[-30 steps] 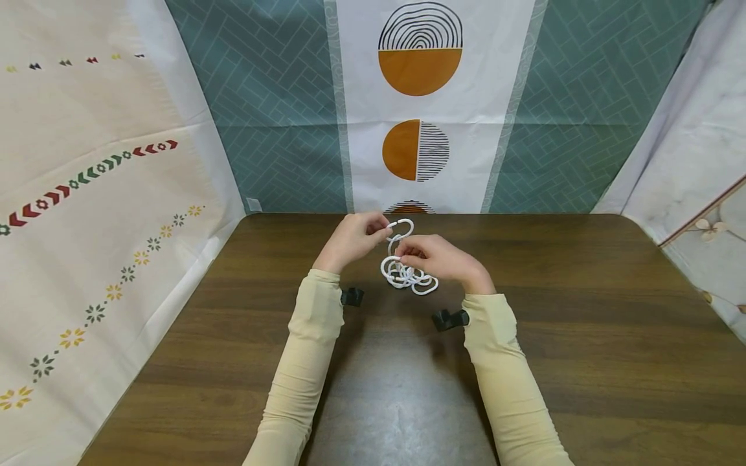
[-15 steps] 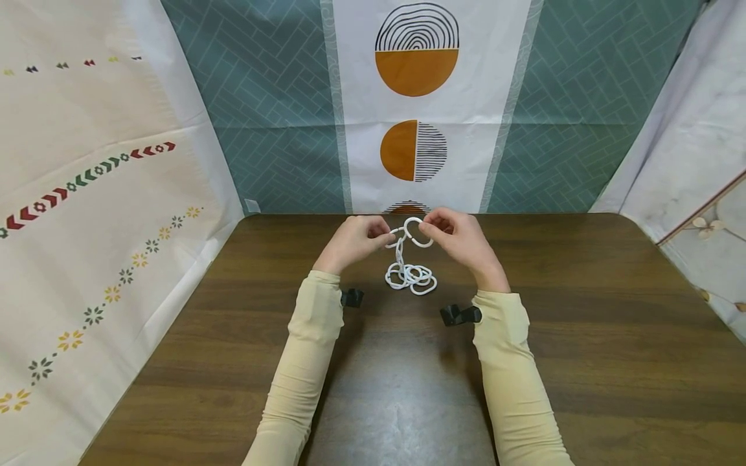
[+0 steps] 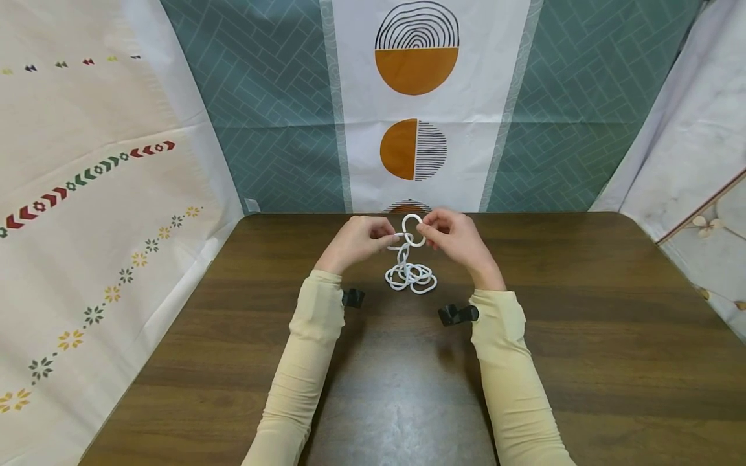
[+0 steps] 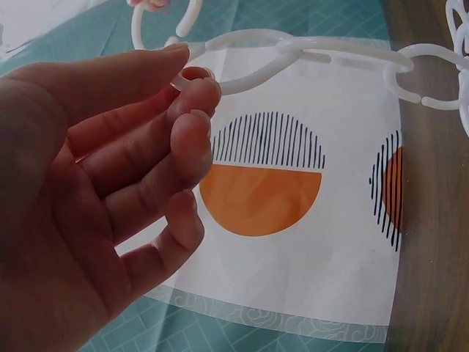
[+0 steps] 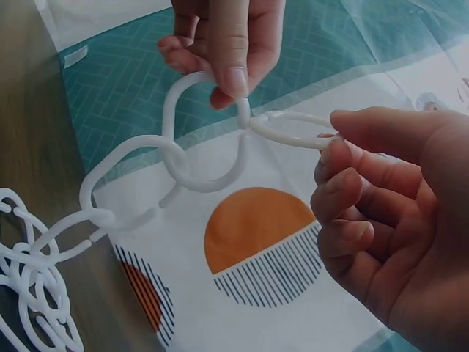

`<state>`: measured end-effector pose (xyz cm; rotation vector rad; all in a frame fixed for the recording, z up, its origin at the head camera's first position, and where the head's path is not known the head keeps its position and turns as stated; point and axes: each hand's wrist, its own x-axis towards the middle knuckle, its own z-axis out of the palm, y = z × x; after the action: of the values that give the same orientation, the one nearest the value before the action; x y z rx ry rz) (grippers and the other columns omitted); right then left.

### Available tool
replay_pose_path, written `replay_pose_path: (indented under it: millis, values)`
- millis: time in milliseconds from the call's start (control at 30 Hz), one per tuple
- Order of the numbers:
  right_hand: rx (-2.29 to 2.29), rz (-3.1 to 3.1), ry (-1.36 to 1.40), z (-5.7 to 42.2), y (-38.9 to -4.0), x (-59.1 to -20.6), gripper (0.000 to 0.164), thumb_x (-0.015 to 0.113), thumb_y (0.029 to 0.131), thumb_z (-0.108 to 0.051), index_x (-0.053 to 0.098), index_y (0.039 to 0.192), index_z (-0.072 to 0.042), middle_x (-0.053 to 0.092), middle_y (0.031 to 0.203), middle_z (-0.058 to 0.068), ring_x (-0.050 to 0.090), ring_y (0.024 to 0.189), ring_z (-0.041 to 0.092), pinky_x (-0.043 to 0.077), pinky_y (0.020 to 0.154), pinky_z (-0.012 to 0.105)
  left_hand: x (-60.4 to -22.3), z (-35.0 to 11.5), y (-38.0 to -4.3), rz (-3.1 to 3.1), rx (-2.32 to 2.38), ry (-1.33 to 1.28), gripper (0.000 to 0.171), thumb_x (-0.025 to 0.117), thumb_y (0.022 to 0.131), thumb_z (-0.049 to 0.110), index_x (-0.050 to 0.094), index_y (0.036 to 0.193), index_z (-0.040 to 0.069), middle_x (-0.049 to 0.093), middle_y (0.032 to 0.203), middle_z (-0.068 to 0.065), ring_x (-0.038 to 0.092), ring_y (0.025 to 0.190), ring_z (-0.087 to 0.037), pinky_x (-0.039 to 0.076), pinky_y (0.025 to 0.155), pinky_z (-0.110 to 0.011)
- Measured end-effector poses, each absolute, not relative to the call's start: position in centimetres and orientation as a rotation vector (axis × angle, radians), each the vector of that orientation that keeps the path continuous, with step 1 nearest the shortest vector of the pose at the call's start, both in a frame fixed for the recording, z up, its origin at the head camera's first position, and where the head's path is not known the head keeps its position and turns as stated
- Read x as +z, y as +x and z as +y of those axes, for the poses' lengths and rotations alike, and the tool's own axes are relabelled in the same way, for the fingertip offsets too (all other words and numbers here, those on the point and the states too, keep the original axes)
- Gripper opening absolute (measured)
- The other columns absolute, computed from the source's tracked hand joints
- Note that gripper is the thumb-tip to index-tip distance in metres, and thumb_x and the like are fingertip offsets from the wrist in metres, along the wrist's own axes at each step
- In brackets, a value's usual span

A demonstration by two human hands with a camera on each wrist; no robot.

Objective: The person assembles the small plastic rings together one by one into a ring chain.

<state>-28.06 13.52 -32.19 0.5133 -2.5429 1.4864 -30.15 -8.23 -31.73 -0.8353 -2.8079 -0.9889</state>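
Observation:
My left hand [image 3: 361, 243] pinches a white plastic chain link [image 5: 170, 110] between thumb and forefinger. From that link more white links hang down to a loose heap of chain [image 3: 412, 278] on the table. Level with it, my right hand [image 3: 457, 243] pinches another white link [image 5: 293, 141] by its edge. The two pinched links meet near the gap in the left one; whether they are fully joined I cannot tell. In the left wrist view, the chain [image 4: 344, 50] runs off to the right from the left fingertips.
The brown wooden table [image 3: 583, 336] reaches to a teal and white patterned cloth [image 3: 274, 116] at its back edge. Light cloths hang at left and right. A black wrist mount [image 3: 457, 315] sits on the right sleeve, another [image 3: 353, 298] on the left.
My right hand has risen from beside the heap to the left hand's level, bringing its link against the left one. Over the last half second it moved slightly left. The left hand barely moved.

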Motion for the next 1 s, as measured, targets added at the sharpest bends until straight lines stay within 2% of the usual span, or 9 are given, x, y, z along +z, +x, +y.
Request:
replay_pose_path:
  millis: [133,500,767,1000]
  values:
    - [1.459,-2.555,0.513,13.42,-28.13,-32.20,0.017,0.065,0.093,-0.019,0.062,0.092,-0.002,0.061,0.067,0.009,0.053,0.057,0.009,0.041,0.054,0.022,-31.54,-8.12,-30.03,-2.794,-0.981,-0.841,0.012,0.067,0.091,0.024,0.072,0.091,0.012,0.072,0.078,-0.005,0.062,0.066,-0.012,0.045,0.063,-0.025]
    - [1.448,-2.603,0.505,13.45,-28.33,-32.63,0.016,0.064,0.093,-0.019,0.062,0.093,-0.003,0.058,0.066,0.004,0.054,0.060,0.013,0.041,0.055,0.023,-31.53,-8.19,-29.92,-2.797,-0.976,-0.842,0.012,0.068,0.090,0.024,0.072,0.091,0.013,0.071,0.077,-0.002,0.062,0.066,-0.011,0.046,0.063,-0.025]
    - [1.518,-2.612,0.564,13.26,-28.38,-32.89,0.014,0.064,0.093,-0.014,0.061,0.093,0.000,0.060,0.069,0.010,0.054,0.059,0.012,0.045,0.058,0.021,-31.58,-7.98,-29.73,-2.805,-0.957,-0.841,0.013,0.068,0.091,0.025,0.072,0.092,0.013,0.071,0.079,-0.003,0.060,0.067,-0.012,0.046,0.064,-0.025]
    - [1.535,-2.613,0.600,12.87,-28.46,-33.00,0.012,0.063,0.092,-0.011,0.060,0.093,0.000,0.061,0.068,0.007,0.056,0.060,0.014,0.046,0.059,0.021,-31.60,-7.65,-29.68,-2.780,-0.974,-0.882,0.011,0.068,0.090,0.025,0.071,0.091,0.015,0.071,0.079,0.000,0.060,0.070,-0.012,0.047,0.067,-0.025]
